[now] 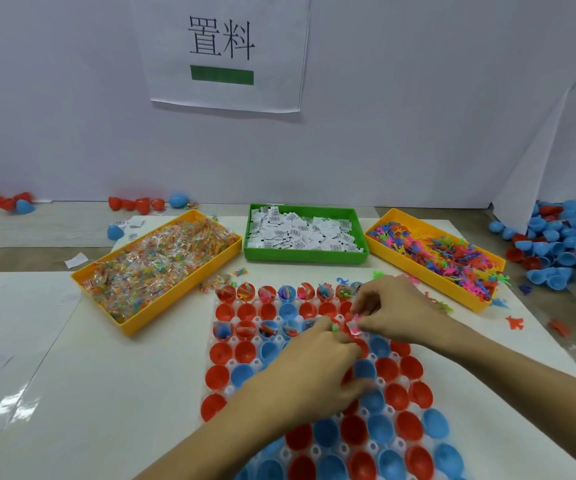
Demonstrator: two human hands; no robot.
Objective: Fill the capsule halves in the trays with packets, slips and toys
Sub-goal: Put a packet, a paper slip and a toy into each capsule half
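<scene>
Mid-tray, third row: toys going in

Right hand (pixel 397 313) fingertips pinch a small pink rubbery toy (pixel 354 322) over the clear blister tray (pixel 217 382) of red and blue plastic capsule halves (pixel 220 353). Left hand (pixel 317 372) curls around a green toy (pixel 335 328) beside it. Toys look light, floppy, snag-prone; best pinched at the body. Supply: yellow toy bin (pixel 418 271), green slip bin (pixel 305 256), yellow packet bin (pixel 141 320).
</scene>
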